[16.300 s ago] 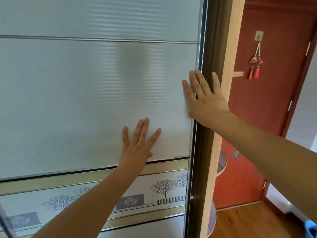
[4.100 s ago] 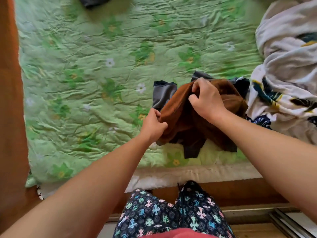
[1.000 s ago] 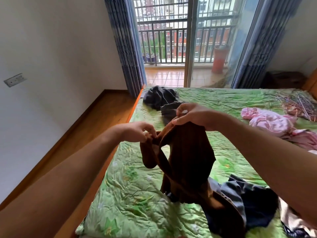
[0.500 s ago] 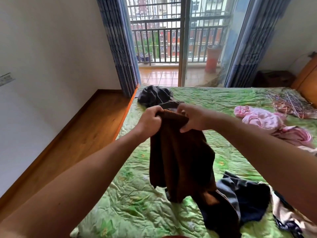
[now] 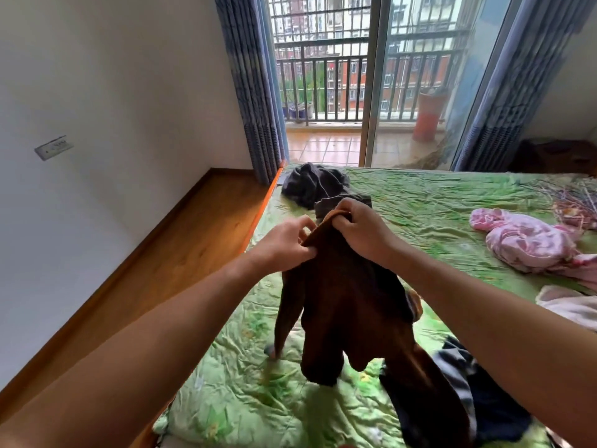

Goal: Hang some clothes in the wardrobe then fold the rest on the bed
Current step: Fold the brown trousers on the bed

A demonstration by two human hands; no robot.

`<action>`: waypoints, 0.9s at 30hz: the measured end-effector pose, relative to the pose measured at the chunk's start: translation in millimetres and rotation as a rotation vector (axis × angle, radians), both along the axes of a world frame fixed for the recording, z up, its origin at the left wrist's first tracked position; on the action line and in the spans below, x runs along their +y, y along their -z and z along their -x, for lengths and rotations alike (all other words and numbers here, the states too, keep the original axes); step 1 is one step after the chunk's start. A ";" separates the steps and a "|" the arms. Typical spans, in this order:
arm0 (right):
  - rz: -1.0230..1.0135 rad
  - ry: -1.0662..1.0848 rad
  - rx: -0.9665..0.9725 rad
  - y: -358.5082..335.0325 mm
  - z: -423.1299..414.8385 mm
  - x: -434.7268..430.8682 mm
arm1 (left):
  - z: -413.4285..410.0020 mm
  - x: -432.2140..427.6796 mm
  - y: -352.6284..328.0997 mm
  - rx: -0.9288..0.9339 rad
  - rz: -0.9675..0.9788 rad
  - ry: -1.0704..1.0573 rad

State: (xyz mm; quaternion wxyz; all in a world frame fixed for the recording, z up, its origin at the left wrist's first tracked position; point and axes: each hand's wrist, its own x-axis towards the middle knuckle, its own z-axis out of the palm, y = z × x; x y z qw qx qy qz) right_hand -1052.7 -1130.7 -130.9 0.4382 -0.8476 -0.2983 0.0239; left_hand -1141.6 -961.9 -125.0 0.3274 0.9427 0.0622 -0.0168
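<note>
Nearest the camera, a dark blue and grey garment [image 5: 484, 412] lies crumpled on the green flowered quilt of the bed [image 5: 252, 399], at the near right, with the lower end of the brown garment [image 5: 349, 305] trailing onto the quilt just beside it. The brown garment hangs in folds above the near part of the bed, its upper edge lifted clear of the quilt and bunched between two hands held close together. The left hand [image 5: 284, 242] pinches that edge from the left – fingers [image 5: 303, 250] and thumb pressed together on the cloth – while the right hand [image 5: 361, 231] has its fingers [image 5: 342, 210] curled over the very top of the fabric, gripping it. Both bare forearms reach in from the lower corners. To the left of the bed runs a strip of wooden floor [image 5: 181, 247] against a white wall with a socket plate [image 5: 54, 147]. Further out on the quilt, a pale garment [image 5: 571, 305] shows at the right edge, a pink garment [image 5: 526, 240] lies in a heap beyond it, and past that sits a tangle of thin rods [image 5: 575, 198] – too blurred to name. At the far left corner of the bed lies a dark grey garment [image 5: 310, 184], well apart from the others. Behind the bed, blue curtains [image 5: 255, 92] frame a glass door [image 5: 420, 76] onto a tiled balcony with a dark railing [image 5: 323, 85] and a red-orange pot [image 5: 426, 118].
</note>
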 end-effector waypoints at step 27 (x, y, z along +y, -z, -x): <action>-0.270 -0.063 0.495 57.4 -1.8 -8.3 | 45.9 97.4 -68.5 -0.529 -0.198 -0.530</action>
